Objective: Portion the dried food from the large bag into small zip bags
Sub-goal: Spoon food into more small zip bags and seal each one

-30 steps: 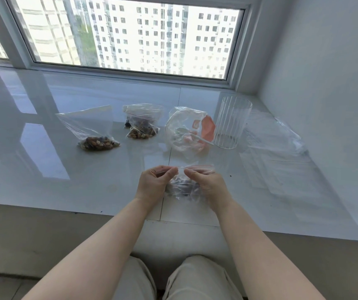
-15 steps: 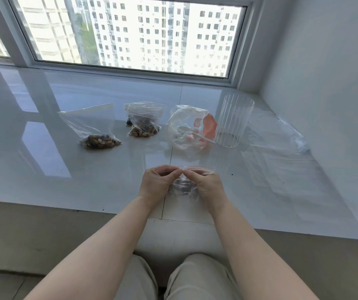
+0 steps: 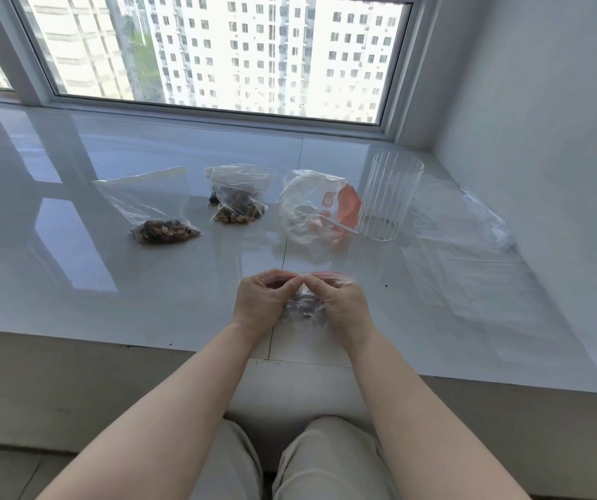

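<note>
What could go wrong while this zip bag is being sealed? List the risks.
1. Both hands, left hand and right hand, pinch the small zip bag near the middle of its red strip; the right end may stay unsealed and spill.
2. The bag sits near the ledge edge; a slip could drop it.

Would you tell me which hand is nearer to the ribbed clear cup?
Right. The right hand sits in front of the ribbed clear cup, slightly to its left; the left hand is farther left.
</note>
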